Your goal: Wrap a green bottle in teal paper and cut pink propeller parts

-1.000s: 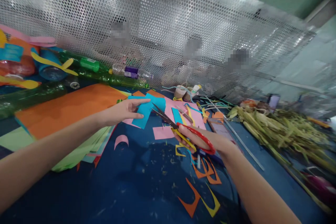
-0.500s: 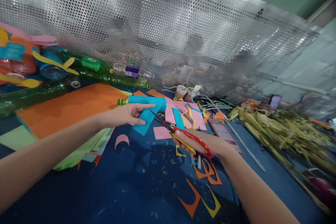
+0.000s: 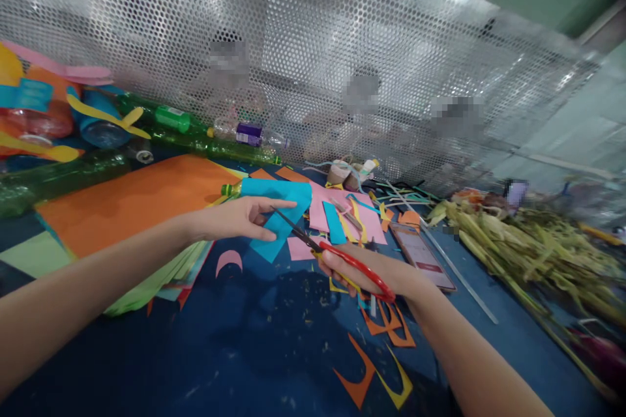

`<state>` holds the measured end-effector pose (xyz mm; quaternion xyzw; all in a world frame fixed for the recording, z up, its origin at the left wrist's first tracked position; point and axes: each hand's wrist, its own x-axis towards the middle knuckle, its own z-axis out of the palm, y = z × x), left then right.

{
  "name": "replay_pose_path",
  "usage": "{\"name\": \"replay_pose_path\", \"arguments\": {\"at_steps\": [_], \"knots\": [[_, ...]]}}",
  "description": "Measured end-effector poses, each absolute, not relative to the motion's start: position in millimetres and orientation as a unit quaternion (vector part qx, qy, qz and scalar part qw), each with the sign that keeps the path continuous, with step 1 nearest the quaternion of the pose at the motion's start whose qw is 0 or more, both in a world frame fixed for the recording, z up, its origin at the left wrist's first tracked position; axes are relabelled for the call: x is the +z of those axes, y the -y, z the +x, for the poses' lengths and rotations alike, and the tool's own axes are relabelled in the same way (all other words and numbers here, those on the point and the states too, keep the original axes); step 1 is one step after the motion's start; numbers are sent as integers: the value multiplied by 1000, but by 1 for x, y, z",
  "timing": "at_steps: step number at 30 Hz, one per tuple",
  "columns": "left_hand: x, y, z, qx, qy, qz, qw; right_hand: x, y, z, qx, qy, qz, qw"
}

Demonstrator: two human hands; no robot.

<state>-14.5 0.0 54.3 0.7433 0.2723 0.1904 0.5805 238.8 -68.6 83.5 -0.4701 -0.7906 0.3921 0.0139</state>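
A bottle with a green cap (image 3: pixel 227 189) lies on its side, wrapped in blue paper (image 3: pixel 274 189). A loose flap of blue paper (image 3: pixel 272 246) hangs toward the front. My left hand (image 3: pixel 249 217) rests over the wrap and flap, index finger and thumb apart, with nothing gripped between them. My right hand (image 3: pixel 349 267) is closed around the handles of red and yellow scissors (image 3: pixel 359 264). The dark blades point left, and their tips reach the blue paper beside my left fingers.
Orange sheets (image 3: pixel 132 205) and green bottles (image 3: pixel 63 176) lie left. Pink paper (image 3: pixel 317 205), paper scraps (image 3: pixel 359 374) and a phone (image 3: pixel 423 257) are on the blue table (image 3: pixel 235 352). Dried husks (image 3: pixel 533 247) lie right. A perforated metal screen (image 3: pixel 313 45) stands behind.
The camera view has shifted slightly. The scissor tips have moved a little left, closer to my left fingers over the blue paper.
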Motion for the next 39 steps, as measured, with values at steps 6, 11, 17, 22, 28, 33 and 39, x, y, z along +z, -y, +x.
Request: {"name": "replay_pose_path", "arguments": {"at_steps": [6, 11, 17, 22, 28, 33, 39], "knots": [[54, -2, -15, 190, -269, 742, 584, 83, 68, 237, 368, 804, -466, 6], [55, -2, -15, 195, -263, 735, 594, 77, 67, 237, 364, 788, -495, 23], [57, -2, -15, 205, -274, 739, 580, 76, 68, 237, 380, 781, -495, 38], [56, -4, -17, 192, -287, 738, 580, 75, 70, 235, 388, 766, -510, 48], [58, -5, -17, 194, -282, 739, 581, 72, 69, 232, 365, 779, -506, 53], [56, -6, -19, 202, -280, 741, 576, 71, 66, 232, 340, 810, -473, 64], [53, -9, -20, 194, -278, 731, 592, 68, 62, 232, 336, 808, -480, 65]]}}
